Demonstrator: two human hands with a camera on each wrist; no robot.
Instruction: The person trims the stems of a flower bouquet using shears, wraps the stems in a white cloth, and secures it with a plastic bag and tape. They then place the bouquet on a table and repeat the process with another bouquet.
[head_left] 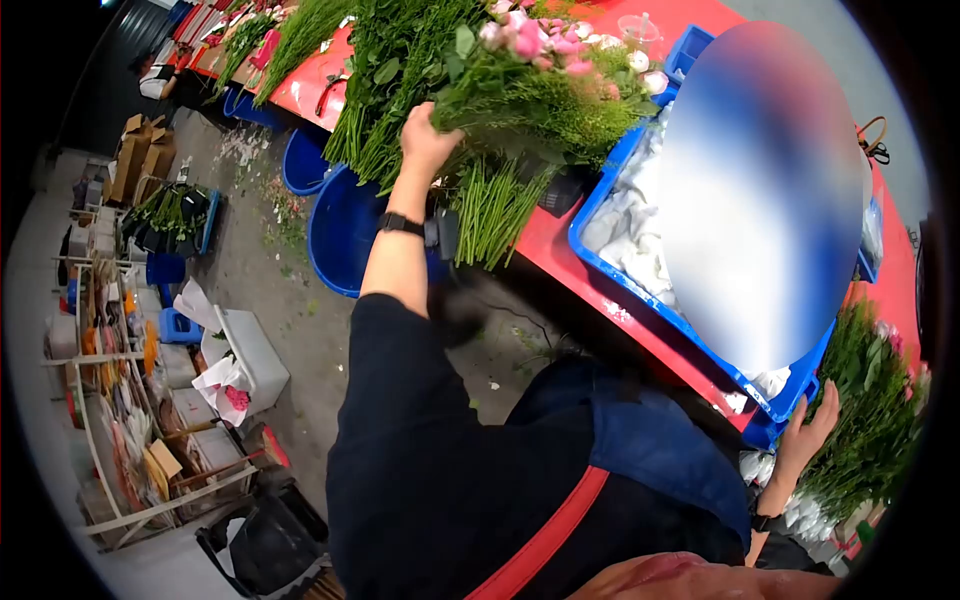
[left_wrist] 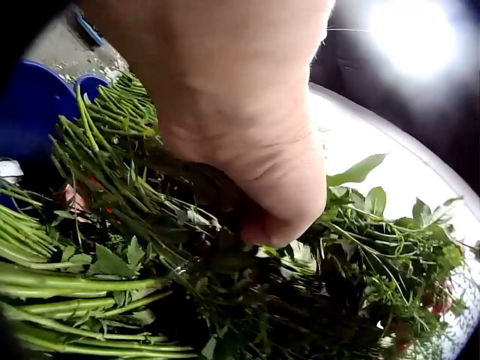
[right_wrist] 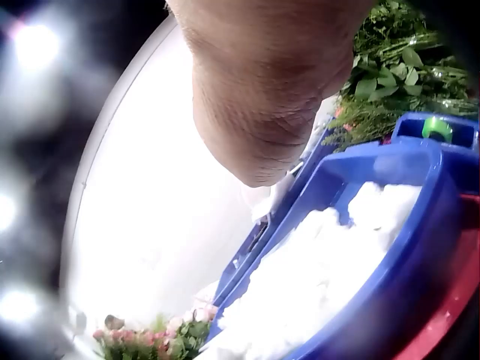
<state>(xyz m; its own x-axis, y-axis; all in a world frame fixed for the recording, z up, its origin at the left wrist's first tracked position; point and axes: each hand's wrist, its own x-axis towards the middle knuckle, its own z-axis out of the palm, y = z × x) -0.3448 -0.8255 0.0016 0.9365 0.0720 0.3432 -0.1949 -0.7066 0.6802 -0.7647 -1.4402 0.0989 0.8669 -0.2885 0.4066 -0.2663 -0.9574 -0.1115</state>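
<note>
My left hand [head_left: 428, 140] reaches to the far side of the red table and grips leafy flower stems at the near edge of a bunch of pink flowers [head_left: 530, 85]. In the left wrist view, the thumb side of the left hand [left_wrist: 262, 172] presses down among dark green stems [left_wrist: 150, 202], and its other fingers are hidden. My right hand [head_left: 812, 425] is beside the near corner of the blue tray [head_left: 690, 335], fingers mostly straight with nothing between them. White crumpled material [right_wrist: 322, 262] fills the tray. A blurred patch covers much of it in the head view.
Blue buckets [head_left: 335, 235] stand on the floor below the left side of the red table [head_left: 600, 310]. More greenery [head_left: 865, 400] lies right of the tray. A clear cup [head_left: 640, 28] stands at the back. Shelving [head_left: 120, 400] and a white bin [head_left: 250, 360] are on the left.
</note>
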